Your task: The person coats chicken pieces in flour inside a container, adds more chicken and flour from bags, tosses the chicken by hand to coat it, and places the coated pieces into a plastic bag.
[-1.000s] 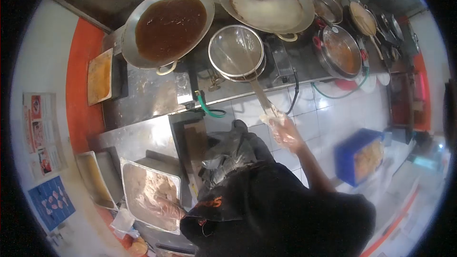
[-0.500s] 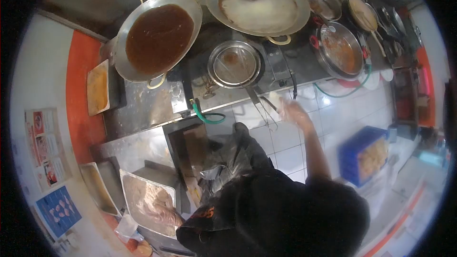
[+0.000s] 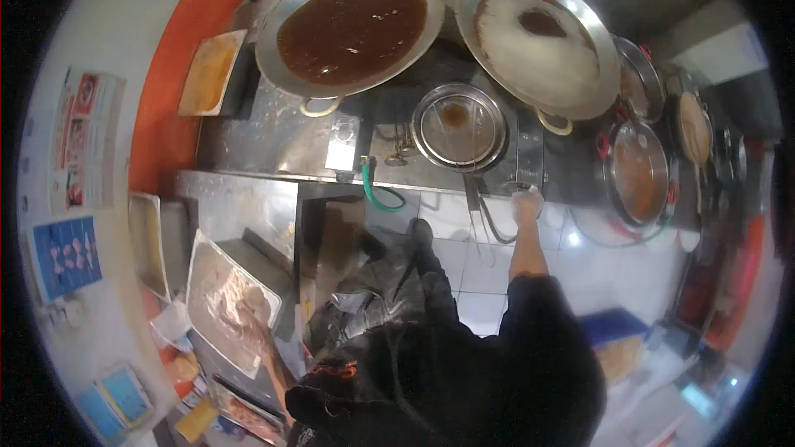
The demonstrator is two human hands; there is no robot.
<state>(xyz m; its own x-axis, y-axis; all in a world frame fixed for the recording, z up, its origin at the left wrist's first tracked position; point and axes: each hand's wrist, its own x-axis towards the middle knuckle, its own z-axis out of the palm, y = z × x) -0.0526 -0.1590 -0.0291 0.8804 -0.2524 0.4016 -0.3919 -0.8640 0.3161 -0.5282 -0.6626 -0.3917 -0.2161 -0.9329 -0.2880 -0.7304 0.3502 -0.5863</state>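
L hand (image 3: 254, 323): put in powder (image 3: 225, 294) in tray (image 3: 207, 263); grip can't be told.
R hand (image 3: 527, 204): prob. half curled by black box (image 3: 530, 145); hold too blurry.
Sieve (image 3: 455, 134): set in bowl (image 3: 503, 128), on counter (image 3: 255, 145).

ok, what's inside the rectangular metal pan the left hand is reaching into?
The rectangular metal pan holds a pale, flour-like mass, partly hidden by the person's left hand. What lies under the hand or below the surface is covered.

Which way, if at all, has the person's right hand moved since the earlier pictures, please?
Yes; judged against the stove counter, the right hand has moved forward, closer to its front edge.
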